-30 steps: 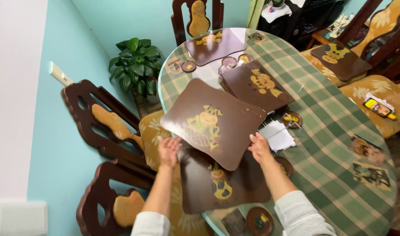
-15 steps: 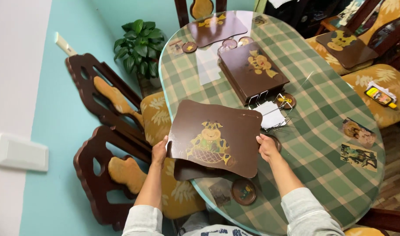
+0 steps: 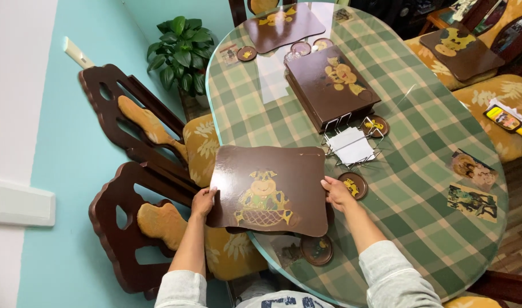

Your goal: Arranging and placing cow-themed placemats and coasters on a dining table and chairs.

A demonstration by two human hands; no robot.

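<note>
Green plaid glass-topped table [image 3: 426, 142], brown placemat [image 3: 269, 190] at its near left edge, long axis along that edge, animal picture upright toward the person, left hand [image 3: 203, 201] and right hand [image 3: 336, 193] pinching its short sides, round coaster [image 3: 352, 185] beside the right hand.

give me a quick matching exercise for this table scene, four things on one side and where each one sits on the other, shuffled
Things:
1. brown placemat with a cartoon animal
2. stack of placemats
3. white napkins
4. potted plant

Places:
A. on the floor by the blue wall, beyond the table's far left edge
B. in a wire holder near the table's middle
C. held at both sides by the left hand and right hand, at the near table edge
D. lying on the checked tablecloth, just beyond the wire holder

Pairs: 1-C, 2-D, 3-B, 4-A
</note>
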